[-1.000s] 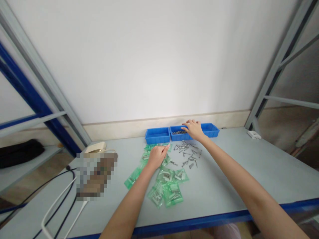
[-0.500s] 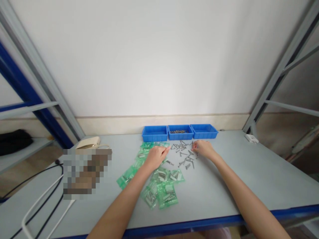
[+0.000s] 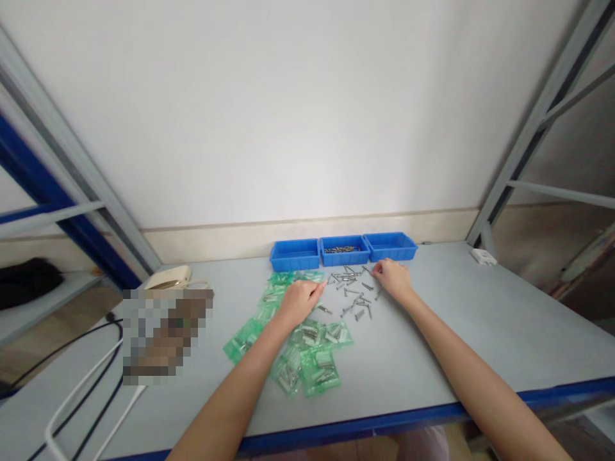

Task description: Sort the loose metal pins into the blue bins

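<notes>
Loose metal screws [image 3: 358, 301] lie scattered between my two hands. My left hand [image 3: 302, 299] is closed over the green bags, its fingertips pinched at the left side of the screws; what it holds is too small to name. At the right edge of the pile, my right hand [image 3: 390, 276] has its fingers pinched together at a screw [image 3: 366, 269]. Several green plastic bags [image 3: 321, 371] with metal and pale parts inside lie around and below my left hand. Behind the pile, the middle blue bin [image 3: 344, 258] contains many small screws.
An empty-looking left blue bin [image 3: 295, 261] and right blue bin [image 3: 391, 251] flank the middle one. A cream-coloured device [image 3: 168, 277], cables [image 3: 103, 358] and a blurred-out object [image 3: 168, 333] are at left. A white adapter [image 3: 483, 257] sits at far right.
My right hand has moved slightly up and toward the bins, its fingers now at a screw. My left hand has barely moved. The view has shifted and tilted a little.
</notes>
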